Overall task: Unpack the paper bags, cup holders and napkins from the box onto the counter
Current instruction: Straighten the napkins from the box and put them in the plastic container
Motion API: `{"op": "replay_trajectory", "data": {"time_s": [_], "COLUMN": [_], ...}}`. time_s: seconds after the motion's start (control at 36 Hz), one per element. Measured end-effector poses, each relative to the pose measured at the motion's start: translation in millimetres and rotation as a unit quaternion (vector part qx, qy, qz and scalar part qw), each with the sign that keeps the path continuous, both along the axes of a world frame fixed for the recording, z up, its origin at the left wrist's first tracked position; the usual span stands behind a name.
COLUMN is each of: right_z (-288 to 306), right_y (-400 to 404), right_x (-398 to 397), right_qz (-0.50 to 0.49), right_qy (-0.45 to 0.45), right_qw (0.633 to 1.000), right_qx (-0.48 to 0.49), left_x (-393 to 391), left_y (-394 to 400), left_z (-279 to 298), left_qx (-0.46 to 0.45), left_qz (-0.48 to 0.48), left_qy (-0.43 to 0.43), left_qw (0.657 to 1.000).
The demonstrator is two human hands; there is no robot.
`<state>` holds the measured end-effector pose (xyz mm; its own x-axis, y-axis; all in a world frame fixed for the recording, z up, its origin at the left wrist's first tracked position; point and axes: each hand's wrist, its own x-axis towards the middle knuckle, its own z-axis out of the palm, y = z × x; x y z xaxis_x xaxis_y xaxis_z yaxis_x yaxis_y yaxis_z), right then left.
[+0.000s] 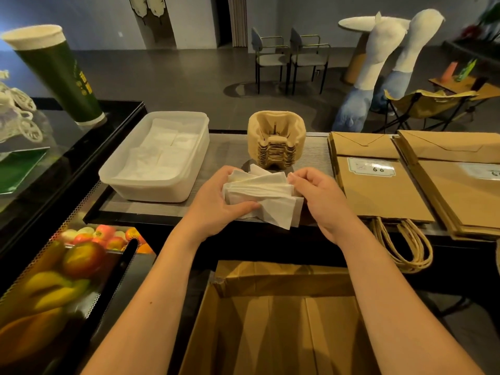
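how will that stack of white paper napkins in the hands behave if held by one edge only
The stack of white paper napkins is already fanned and skewed, so it would probably splay or shed sheets. It droops past the left hand, so likely floppy. The right hand steadies it.

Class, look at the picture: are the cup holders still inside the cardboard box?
No, the cup holders stand stacked on the counter, beyond the box.

Label on near paper bag (371,167) reads "66"; other print illegible.

Grey counter (224,150): plastic tub (159,158), cup holders (276,139), two paper bag stacks (378,185).
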<state>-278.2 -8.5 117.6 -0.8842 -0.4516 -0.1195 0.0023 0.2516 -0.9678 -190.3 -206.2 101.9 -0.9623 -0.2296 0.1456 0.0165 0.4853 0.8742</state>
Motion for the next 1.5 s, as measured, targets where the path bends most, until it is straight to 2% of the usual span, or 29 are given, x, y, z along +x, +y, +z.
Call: {"op": "replay_trajectory", "data": {"time_s": [0.17,0.31,0.47,0.61,0.69,0.81,1.0,1.11,1.17,1.25,1.39,1.5], "right_z": [1.7,0.5,-5.2,-6.8,-9.5,-11.4,-15.7,-15.0,-15.1,-18.0,-22.1,-23.8], "right_y": [-0.8,5.7,10.8,13.5,11.1,4.1,-2.0,-7.8,-9.6,-7.5,-7.7,-7.1], "right_x": [-1.9,-0.1,-1.2,-4.9,-0.5,6.0,5.8,7.7,7.3,7.8,7.3,7.6], "right_qz": [-0.059,0.019,0.107,0.178,0.156,0.108,0.128,0.090,0.080,0.085,0.089,0.088], "right_qy": [-0.084,-0.104,-0.041,-0.022,0.052,0.116,0.126,0.155,0.152,0.136,0.141,0.146], "right_qw": [0.993,0.991,0.992,0.983,0.986,0.987,0.983,0.983,0.984,0.986,0.985,0.985], "right_qx": [-0.049,-0.080,-0.055,-0.043,-0.008,-0.034,-0.036,-0.033,-0.039,-0.038,-0.034,-0.039], "left_x": [1.8,1.4,0.2,-9.7,-12.9,-6.8,-2.2,-0.5,3.0,7.9,6.4,5.3], "left_y": [2.0,2.2,-0.6,-0.1,-0.4,-2.3,-3.6,1.7,8.3,22.1,41.6,44.6], "left_z": [0.8,-1.2,0.4,5.4,-0.3,0.8,3.4,5.0,9.3,18.0,19.3,17.6], "left_qx": [-0.004,0.001,0.059,0.012,-0.044,-0.005,0.026,0.019,-0.045,-0.231,-0.429,-0.470], "left_qz": [-0.001,0.007,-0.006,-0.048,-0.027,-0.033,-0.036,-0.038,0.010,0.039,-0.038,-0.034], "left_qy": [-0.008,-0.006,0.005,-0.017,-0.018,0.005,0.002,0.004,0.036,0.138,0.031,0.035], "left_qw": [1.000,1.000,0.998,0.999,0.999,0.999,0.999,0.999,0.998,0.962,0.902,0.881]}}
